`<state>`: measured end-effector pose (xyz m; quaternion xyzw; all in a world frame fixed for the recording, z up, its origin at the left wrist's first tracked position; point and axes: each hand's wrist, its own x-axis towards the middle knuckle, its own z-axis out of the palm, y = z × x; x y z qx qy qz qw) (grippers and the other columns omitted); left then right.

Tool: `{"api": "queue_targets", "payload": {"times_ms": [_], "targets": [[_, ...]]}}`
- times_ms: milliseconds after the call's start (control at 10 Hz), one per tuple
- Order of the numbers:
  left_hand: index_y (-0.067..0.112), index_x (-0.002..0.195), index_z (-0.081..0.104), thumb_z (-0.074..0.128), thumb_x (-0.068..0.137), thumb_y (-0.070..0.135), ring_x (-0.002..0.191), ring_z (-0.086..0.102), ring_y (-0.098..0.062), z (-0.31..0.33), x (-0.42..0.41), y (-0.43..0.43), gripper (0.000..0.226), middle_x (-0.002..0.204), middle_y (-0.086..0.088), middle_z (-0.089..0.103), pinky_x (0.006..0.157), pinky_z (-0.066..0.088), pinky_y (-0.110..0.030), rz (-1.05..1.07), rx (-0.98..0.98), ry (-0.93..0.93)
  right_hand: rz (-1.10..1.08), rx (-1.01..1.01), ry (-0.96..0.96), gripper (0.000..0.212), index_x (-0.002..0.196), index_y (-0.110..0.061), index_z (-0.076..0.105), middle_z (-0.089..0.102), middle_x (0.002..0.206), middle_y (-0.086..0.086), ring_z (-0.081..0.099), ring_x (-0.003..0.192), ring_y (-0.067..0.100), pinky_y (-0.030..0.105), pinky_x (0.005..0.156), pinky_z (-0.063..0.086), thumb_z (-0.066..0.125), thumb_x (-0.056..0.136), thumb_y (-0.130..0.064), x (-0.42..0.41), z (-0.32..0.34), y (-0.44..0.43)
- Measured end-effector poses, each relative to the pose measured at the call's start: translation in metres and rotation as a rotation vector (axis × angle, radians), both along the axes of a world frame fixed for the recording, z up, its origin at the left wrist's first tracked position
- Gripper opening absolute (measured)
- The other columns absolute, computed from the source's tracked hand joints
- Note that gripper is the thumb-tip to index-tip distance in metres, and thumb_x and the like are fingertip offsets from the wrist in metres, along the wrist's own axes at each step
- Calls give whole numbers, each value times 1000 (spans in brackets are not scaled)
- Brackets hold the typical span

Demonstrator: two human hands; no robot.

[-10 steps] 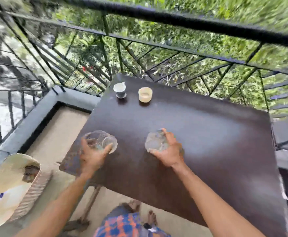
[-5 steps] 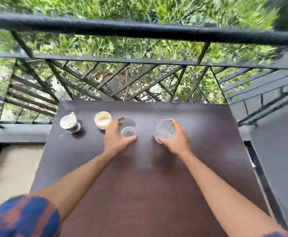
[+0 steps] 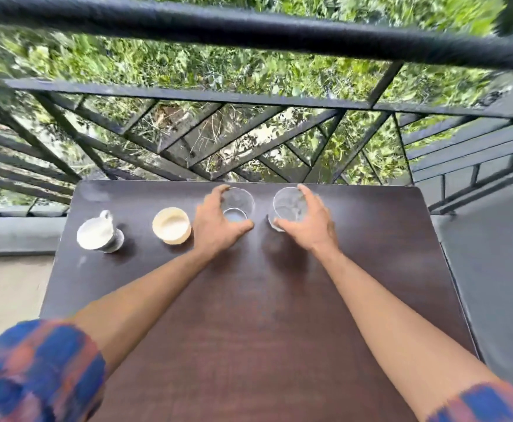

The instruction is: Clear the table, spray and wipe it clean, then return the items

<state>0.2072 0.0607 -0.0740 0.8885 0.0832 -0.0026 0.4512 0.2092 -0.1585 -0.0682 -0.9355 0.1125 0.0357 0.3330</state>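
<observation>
A dark brown table (image 3: 249,315) stands against a balcony railing. Near its far edge, my left hand (image 3: 215,223) grips a clear glass (image 3: 238,205) that stands on the table, fingers and thumb curled round it. My right hand (image 3: 308,220) grips a second clear glass (image 3: 287,205) just to the right, also on the table. Left of the glasses stand a cream cup (image 3: 172,226) and a white mug (image 3: 97,233) with a handle.
A black metal railing (image 3: 249,35) runs right behind the table's far edge, with greenery beyond. A grey ledge (image 3: 14,236) lies to the left and a grey wall (image 3: 492,269) to the right. The near half of the table holds only my forearms.
Both hands carried the glasses from the table's near part to its far edge, beside the cream cup. The view swung to face the railing squarely.
</observation>
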Motion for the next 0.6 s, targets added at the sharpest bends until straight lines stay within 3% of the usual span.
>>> {"api": "queue_targets", "payload": {"times_ms": [100, 400, 600], "targets": [[26, 140, 50, 76, 53, 52, 114, 57, -30, 0, 4, 0, 95, 123, -5, 63, 93, 37, -31, -26, 22, 20, -16, 3, 4, 104, 149, -39, 38, 51, 143, -5, 48, 132, 21, 35, 105, 40, 68, 54, -69, 2, -2, 5], [23, 150, 39, 88, 64, 43, 128, 49, -34, 10, -5, 10, 101, 136, -12, 56, 104, 42, -43, -98, 78, 89, 15, 63, 62, 109, 154, -42, 24, 42, 150, -8, 43, 138, 17, 36, 107, 39, 81, 64, -64, -8, 3, 2], [9, 137, 54, 79, 79, 41, 125, 53, -37, 32, -41, 31, 71, 131, -16, 61, 105, 38, -43, -82, 148, -14, 31, -22, -1, 94, 150, -48, 25, 43, 146, -8, 48, 131, 27, 38, 101, 41, 72, 72, -69, -41, 15, 1]]}}
